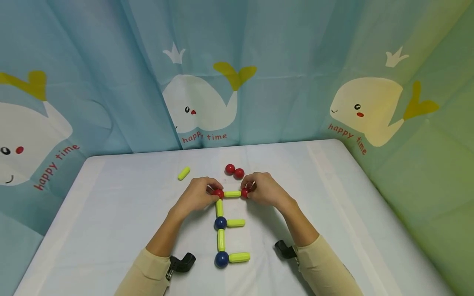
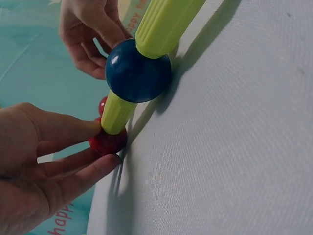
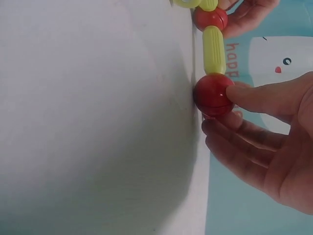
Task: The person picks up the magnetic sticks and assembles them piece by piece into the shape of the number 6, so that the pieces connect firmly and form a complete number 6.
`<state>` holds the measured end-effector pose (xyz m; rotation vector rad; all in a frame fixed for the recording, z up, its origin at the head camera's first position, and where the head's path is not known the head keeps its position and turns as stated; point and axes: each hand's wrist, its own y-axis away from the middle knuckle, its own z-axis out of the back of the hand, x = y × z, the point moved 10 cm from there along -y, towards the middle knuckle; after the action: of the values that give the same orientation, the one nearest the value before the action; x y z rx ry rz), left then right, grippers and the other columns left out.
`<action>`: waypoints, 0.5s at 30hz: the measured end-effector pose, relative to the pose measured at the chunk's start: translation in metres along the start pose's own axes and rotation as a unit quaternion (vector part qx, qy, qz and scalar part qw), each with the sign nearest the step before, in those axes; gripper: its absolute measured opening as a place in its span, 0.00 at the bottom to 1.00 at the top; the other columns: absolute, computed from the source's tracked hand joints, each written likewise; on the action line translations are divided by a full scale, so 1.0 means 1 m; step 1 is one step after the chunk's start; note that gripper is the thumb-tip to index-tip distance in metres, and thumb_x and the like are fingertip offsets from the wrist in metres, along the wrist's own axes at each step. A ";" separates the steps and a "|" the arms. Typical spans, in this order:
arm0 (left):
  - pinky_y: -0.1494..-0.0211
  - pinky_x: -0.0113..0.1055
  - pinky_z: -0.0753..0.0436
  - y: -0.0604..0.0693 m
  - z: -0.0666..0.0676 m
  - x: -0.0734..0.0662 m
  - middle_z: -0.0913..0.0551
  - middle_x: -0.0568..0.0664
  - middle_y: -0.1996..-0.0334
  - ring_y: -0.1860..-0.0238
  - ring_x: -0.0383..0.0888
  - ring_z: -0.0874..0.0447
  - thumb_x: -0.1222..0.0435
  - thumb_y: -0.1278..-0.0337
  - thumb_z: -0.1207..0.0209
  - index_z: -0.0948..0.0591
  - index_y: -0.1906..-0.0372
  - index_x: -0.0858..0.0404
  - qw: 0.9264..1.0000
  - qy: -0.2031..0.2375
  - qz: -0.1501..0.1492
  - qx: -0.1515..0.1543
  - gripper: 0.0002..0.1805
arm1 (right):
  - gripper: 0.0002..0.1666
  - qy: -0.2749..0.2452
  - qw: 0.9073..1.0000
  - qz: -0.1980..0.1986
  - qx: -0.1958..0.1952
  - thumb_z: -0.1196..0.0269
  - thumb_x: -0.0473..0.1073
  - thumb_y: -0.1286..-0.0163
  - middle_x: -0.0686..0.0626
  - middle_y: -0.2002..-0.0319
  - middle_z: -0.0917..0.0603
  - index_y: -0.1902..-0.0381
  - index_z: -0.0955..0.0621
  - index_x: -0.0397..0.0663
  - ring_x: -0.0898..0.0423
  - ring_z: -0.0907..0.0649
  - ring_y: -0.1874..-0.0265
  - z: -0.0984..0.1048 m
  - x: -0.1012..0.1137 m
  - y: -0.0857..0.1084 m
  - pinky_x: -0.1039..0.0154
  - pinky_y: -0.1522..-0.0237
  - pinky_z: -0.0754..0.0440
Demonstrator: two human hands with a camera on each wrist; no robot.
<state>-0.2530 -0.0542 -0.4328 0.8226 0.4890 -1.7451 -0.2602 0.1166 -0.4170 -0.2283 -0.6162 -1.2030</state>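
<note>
My left hand (image 1: 197,195) pinches a red ball (image 2: 108,143) at the upper left corner of a shape of balls and yellow-green rods. A yellow-green rod (image 1: 232,194) runs right from it to another red ball (image 3: 212,95), which my right hand (image 1: 265,190) holds between thumb and fingers. Below the left ball, an upright rod (image 1: 219,208) leads down to a blue ball (image 1: 220,223). A second upright rod (image 1: 221,240) joins that to a lower blue ball (image 1: 221,259). Short rods stick out rightward from both blue balls, their right ends free.
Two loose red balls (image 1: 235,171) lie side by side beyond the hands. One loose yellow-green rod (image 1: 184,173) lies at the back left. A white-covered table (image 1: 111,213) bears everything, with a whale-print curtain (image 1: 281,102) behind it.
</note>
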 end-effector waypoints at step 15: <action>0.56 0.36 0.15 -0.003 0.000 0.005 0.12 0.47 0.60 0.59 0.43 0.15 0.70 0.42 0.29 0.10 0.55 0.57 1.000 0.008 0.006 -0.001 0.10 | 0.15 -0.006 0.998 0.024 -0.057 0.34 0.29 0.35 0.41 0.54 0.14 0.52 0.12 0.45 0.47 0.15 0.56 0.024 0.000 -0.025 0.53 0.52 0.15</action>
<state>-0.2565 -0.0566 -0.4370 0.8381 0.4959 -1.7275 -0.2903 0.1187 -0.4012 -0.3457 -0.5507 -1.1929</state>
